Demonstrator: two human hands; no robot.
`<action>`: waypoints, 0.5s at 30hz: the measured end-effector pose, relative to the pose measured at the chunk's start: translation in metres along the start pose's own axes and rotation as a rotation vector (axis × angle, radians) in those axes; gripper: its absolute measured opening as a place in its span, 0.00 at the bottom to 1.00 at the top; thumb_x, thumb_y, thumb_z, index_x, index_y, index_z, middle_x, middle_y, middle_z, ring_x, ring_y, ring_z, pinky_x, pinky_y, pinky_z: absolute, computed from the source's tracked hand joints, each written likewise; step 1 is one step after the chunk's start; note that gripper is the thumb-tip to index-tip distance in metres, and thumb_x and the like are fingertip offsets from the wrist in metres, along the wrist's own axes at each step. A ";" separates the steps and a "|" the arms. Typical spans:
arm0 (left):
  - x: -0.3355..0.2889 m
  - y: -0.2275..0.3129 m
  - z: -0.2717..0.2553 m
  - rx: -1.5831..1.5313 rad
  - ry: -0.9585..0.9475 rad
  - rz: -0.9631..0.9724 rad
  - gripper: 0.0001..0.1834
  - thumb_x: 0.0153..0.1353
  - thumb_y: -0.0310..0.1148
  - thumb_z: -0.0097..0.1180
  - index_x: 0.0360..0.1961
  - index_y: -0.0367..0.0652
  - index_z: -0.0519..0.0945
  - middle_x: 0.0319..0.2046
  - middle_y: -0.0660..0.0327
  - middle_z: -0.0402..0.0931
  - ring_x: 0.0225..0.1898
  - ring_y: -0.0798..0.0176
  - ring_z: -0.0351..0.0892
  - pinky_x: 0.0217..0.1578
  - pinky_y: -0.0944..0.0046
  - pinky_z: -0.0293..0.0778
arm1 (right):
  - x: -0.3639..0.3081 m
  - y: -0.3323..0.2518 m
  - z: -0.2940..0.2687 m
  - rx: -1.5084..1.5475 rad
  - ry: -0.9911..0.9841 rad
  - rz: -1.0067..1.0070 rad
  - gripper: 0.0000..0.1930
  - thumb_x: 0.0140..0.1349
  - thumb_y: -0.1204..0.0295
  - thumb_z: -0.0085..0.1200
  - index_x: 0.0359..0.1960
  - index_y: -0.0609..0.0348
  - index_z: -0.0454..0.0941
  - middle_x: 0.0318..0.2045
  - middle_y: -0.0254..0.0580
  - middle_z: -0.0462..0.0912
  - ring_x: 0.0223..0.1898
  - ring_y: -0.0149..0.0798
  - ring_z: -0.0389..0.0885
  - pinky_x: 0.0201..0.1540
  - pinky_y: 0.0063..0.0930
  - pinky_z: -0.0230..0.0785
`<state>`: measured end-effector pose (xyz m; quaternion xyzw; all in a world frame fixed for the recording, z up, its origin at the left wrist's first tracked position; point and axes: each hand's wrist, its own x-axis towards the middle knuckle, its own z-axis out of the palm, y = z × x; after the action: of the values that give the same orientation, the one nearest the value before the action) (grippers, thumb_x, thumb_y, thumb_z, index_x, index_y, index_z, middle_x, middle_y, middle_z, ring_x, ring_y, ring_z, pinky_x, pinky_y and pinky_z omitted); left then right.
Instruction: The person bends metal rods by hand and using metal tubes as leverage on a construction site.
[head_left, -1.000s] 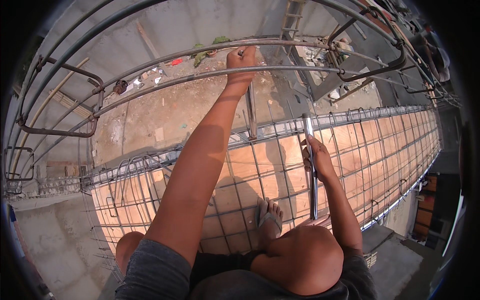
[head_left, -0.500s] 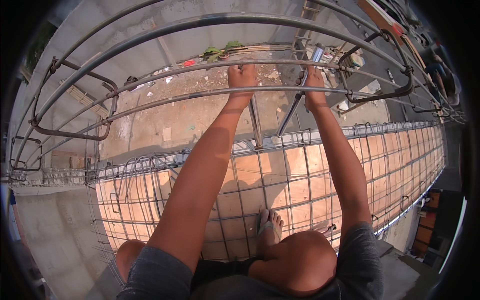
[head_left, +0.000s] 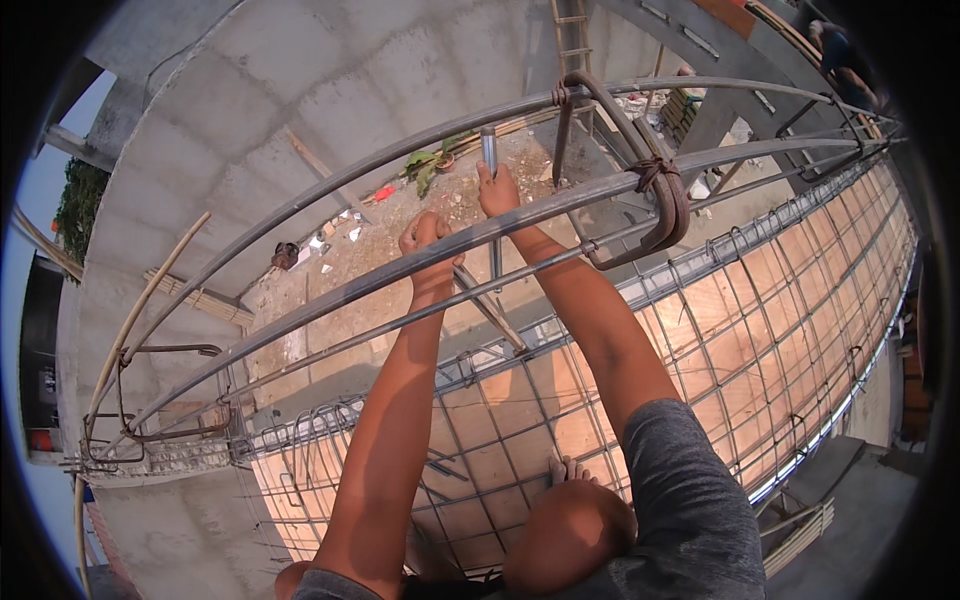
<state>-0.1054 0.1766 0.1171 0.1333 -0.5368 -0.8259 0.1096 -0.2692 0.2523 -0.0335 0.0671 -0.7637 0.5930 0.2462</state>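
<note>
A long cage of steel reinforcing bars (head_left: 345, 283) with bent stirrups (head_left: 655, 175) spans the view in front of me. Both my arms reach beyond its lower bars. My left hand (head_left: 426, 234) is closed round the upper end of a straight grey-brown bar (head_left: 490, 310), which slants down to the edge of the rebar mat (head_left: 500, 425). Just right of it and farther off, my right hand (head_left: 497, 190) grips a shiny metal pipe (head_left: 489, 150) that stands nearly upright. The pipe's lower part passes behind the cage bars.
Under the mat lies a plywood deck (head_left: 690, 330), where my foot (head_left: 570, 470) rests. Beyond and below is rubble-strewn ground (head_left: 385, 235) with a green plant (head_left: 425, 165). A grey block wall (head_left: 330, 90) and a ladder (head_left: 572, 45) stand behind. Another person (head_left: 845, 65) is at the far upper right.
The view has turned, and a cage stirrup now shows right of my hands. My hands are closer together, both still gripping. The pipe has swung from a slant to nearly upright.
</note>
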 end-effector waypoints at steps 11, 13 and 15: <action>-0.003 0.003 0.006 -0.003 -0.029 0.051 0.17 0.68 0.34 0.49 0.21 0.47 0.63 0.15 0.68 0.58 0.14 0.74 0.57 0.14 0.70 0.54 | 0.002 0.008 0.002 0.242 -0.338 0.615 0.21 0.72 0.54 0.49 0.51 0.60 0.70 0.20 0.38 0.75 0.17 0.33 0.76 0.18 0.32 0.68; -0.003 0.007 0.001 0.021 0.017 0.077 0.17 0.68 0.35 0.49 0.21 0.48 0.62 0.15 0.68 0.58 0.13 0.74 0.56 0.14 0.70 0.54 | -0.008 0.004 0.012 0.281 -0.373 0.668 0.21 0.72 0.55 0.50 0.53 0.60 0.69 0.19 0.37 0.75 0.17 0.33 0.76 0.17 0.32 0.68; -0.008 0.011 -0.011 0.040 0.059 0.083 0.17 0.68 0.35 0.49 0.21 0.48 0.63 0.15 0.68 0.58 0.13 0.74 0.56 0.13 0.70 0.54 | -0.025 0.003 0.032 0.281 -0.408 0.681 0.20 0.72 0.56 0.50 0.53 0.60 0.69 0.20 0.37 0.75 0.17 0.33 0.76 0.17 0.32 0.68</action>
<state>-0.0935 0.1653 0.1238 0.1375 -0.5547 -0.8055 0.1568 -0.2580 0.2187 -0.0528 -0.0402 -0.6870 0.7135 -0.1317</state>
